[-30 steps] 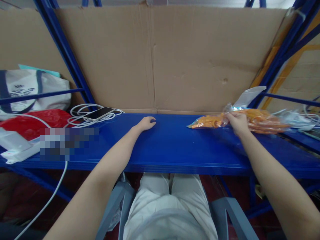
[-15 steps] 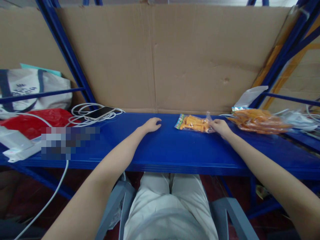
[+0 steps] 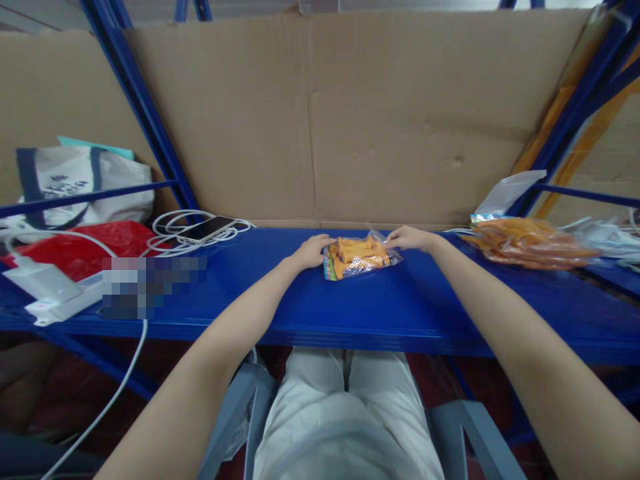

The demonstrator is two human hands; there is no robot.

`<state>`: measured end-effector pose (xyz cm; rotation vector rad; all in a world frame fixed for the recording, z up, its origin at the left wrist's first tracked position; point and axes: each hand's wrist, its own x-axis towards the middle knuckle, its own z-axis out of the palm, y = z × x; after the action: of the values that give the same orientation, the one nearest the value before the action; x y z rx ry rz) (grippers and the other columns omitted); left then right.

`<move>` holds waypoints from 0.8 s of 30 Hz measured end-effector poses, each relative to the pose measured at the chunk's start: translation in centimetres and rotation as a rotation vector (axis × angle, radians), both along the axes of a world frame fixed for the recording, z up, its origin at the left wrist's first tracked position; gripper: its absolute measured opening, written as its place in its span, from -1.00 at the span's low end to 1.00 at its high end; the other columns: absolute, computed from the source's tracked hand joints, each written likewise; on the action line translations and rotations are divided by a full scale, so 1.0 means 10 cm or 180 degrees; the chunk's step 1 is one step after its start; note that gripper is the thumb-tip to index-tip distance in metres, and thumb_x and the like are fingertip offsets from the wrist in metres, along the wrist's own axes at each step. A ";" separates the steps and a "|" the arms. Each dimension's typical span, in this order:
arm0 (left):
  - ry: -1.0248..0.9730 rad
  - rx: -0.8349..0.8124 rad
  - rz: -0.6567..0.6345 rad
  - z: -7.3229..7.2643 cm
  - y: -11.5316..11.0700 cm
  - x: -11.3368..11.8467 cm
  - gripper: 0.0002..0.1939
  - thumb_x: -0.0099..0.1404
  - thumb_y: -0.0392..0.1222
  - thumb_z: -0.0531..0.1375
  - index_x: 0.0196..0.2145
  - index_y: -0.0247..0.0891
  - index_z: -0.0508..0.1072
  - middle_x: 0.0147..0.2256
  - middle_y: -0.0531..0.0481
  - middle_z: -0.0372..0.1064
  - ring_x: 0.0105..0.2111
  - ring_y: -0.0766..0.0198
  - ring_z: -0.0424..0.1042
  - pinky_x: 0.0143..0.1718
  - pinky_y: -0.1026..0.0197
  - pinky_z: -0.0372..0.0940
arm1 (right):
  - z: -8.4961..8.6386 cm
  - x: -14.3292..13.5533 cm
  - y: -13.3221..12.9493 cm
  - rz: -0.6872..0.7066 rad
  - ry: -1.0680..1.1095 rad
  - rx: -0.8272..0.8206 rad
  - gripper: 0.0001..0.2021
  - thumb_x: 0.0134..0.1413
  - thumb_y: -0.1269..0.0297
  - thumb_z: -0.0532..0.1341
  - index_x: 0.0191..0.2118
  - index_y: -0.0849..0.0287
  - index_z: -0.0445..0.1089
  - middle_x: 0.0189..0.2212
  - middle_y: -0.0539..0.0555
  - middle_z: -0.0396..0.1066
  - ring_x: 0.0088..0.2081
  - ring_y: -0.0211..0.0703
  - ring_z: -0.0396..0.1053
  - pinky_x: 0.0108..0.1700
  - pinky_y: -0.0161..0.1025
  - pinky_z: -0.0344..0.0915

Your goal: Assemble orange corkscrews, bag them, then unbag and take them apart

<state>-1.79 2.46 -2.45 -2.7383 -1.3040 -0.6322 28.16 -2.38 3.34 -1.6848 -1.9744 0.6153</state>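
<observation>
A clear plastic packet with orange contents point(image 3: 357, 253) lies on the blue table point(image 3: 350, 310), its colourful label end toward the left. At that label end is my left hand point(image 3: 311, 252), its fingertips closed on the packet's edge. My right hand point(image 3: 410, 238) pinches the clear plastic at the packet's right end. Farther right on the table lies a pile of similar orange packets point(image 3: 530, 243).
On the left are a phone point(image 3: 207, 229) with coiled white cables, a red bag point(image 3: 105, 243), a white power strip point(image 3: 70, 300) and a canvas bag point(image 3: 115, 190). A cardboard panel point(image 3: 320, 120) stands behind the table, between blue posts.
The packet has moved left with my right hand and turned slightly. My left hand, empty and apart from it before, now holds its label end.
</observation>
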 end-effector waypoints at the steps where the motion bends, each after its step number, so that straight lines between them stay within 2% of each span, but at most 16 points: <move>1: 0.0062 -0.0009 0.0137 0.03 -0.03 0.00 -0.48 0.15 -0.35 0.21 0.09 -0.14 0.51 0.23 -0.14 0.33 0.24 0.02 0.29 0.23 -0.03 0.22 | -0.01 -0.02 0.05 -0.0078 -0.0262 0.0148 -0.90 -0.14 0.28 0.35 -0.56 0.15 0.51 -0.55 -0.02 0.49 -0.38 -0.16 0.44 -0.27 -0.31 0.33; 3: 0.0117 0.0013 0.0311 0.08 -0.10 0.01 -0.61 0.18 -0.35 0.20 -0.05 -0.10 0.58 0.22 -0.09 0.34 0.25 0.01 0.27 0.25 -0.08 0.19 | -0.08 -0.06 0.12 -0.0469 -0.0787 0.0621 -0.92 -0.06 0.32 0.30 -0.47 0.16 0.55 -0.45 0.07 0.56 -0.27 -0.05 0.50 -0.18 -0.25 0.37; 6: 0.0062 0.0084 0.0297 0.15 -0.19 0.05 -0.76 0.23 -0.33 0.18 -0.23 -0.12 0.61 0.17 -0.04 0.40 0.24 0.02 0.27 0.28 -0.18 0.10 | -0.25 -0.10 0.13 -0.1093 -0.1104 0.1384 -0.72 0.07 0.40 0.16 -0.14 0.14 0.57 -0.10 0.22 0.57 -0.05 0.07 0.50 0.01 -0.04 0.37; 9: 0.0062 0.0124 0.0241 0.18 -0.25 0.10 -0.77 0.28 -0.32 0.15 -0.21 -0.12 0.58 0.00 -0.03 0.54 0.12 0.06 0.40 0.29 -0.22 0.03 | -0.33 -0.09 0.07 -0.1069 -0.1019 0.1695 -0.65 0.15 0.37 0.09 -0.01 0.18 0.51 0.04 0.29 0.49 0.07 0.16 0.44 0.10 0.11 0.33; 12: 0.0029 0.0209 0.0288 0.21 -0.28 0.12 -0.78 0.34 -0.26 0.13 -0.19 -0.13 0.57 -0.14 -0.02 0.59 -0.03 0.10 0.50 0.27 -0.15 0.07 | -0.28 -0.08 0.02 -0.0743 -0.0698 0.2008 -0.65 0.19 0.32 0.08 0.01 0.24 0.49 0.04 0.32 0.47 0.12 0.16 0.39 0.15 0.10 0.30; 16: -0.0142 0.0325 0.0392 0.26 -0.31 0.14 -0.77 0.35 -0.23 0.11 -0.19 -0.16 0.58 -0.20 -0.06 0.60 -0.13 0.10 0.54 0.09 0.05 0.27 | -0.15 -0.24 -0.07 0.0076 -0.0183 0.2279 -0.67 0.21 0.17 0.15 -0.02 0.19 0.50 0.00 0.25 0.49 0.09 0.08 0.41 0.20 0.04 0.26; 19: -0.0266 0.0348 0.0531 0.29 -0.34 0.14 -0.76 0.34 -0.23 0.12 -0.19 -0.16 0.59 -0.25 -0.06 0.60 -0.17 0.11 0.55 -0.03 0.12 0.32 | -0.10 -0.44 -0.18 0.0742 0.0115 0.1877 -0.51 0.15 -0.04 0.24 0.10 0.13 0.45 0.09 0.19 0.45 0.13 0.07 0.38 0.22 0.04 0.25; 22: -0.0307 0.0377 0.0651 0.31 -0.35 0.14 -0.76 0.34 -0.23 0.11 -0.19 -0.17 0.59 -0.24 -0.07 0.61 -0.17 0.10 0.55 -0.06 0.12 0.32 | -0.12 -0.56 -0.24 0.1374 0.0288 0.1193 -0.24 0.08 -0.14 0.27 0.33 0.11 0.22 0.19 0.22 0.36 0.15 0.07 0.38 0.20 0.02 0.28; 24: -0.0277 0.0398 0.0681 0.31 -0.35 0.13 -0.75 0.34 -0.23 0.10 -0.20 -0.17 0.59 -0.26 -0.06 0.61 -0.19 0.11 0.55 -0.08 0.12 0.32 | -0.18 -0.59 -0.23 0.1645 0.0061 0.1016 -0.05 -0.06 -0.16 0.36 0.41 0.07 0.08 0.29 0.24 0.25 0.24 0.13 0.28 0.26 0.07 0.20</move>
<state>-0.50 -1.05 0.63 -2.4553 -1.4944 -0.7909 22.24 -4.72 1.55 -0.9803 -2.3597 0.4484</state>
